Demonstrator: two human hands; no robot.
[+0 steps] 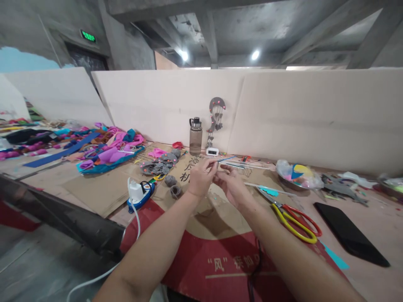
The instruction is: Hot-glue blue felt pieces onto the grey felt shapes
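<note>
One thin, straight blue stick (227, 158) extends just right of the small white plastic digital clock (212, 152), its long axis running rightward and slightly away from you. Your left hand (201, 178) is nearer the clock, its fingertips apparently pinching the stick's left end. Your right hand (232, 184) curls beside it, right of the clock; its grip cannot be told.

the left hand (201, 178) and right hand (231, 186) are close together over cardboard (225, 224), near scissors (277, 205).
</note>
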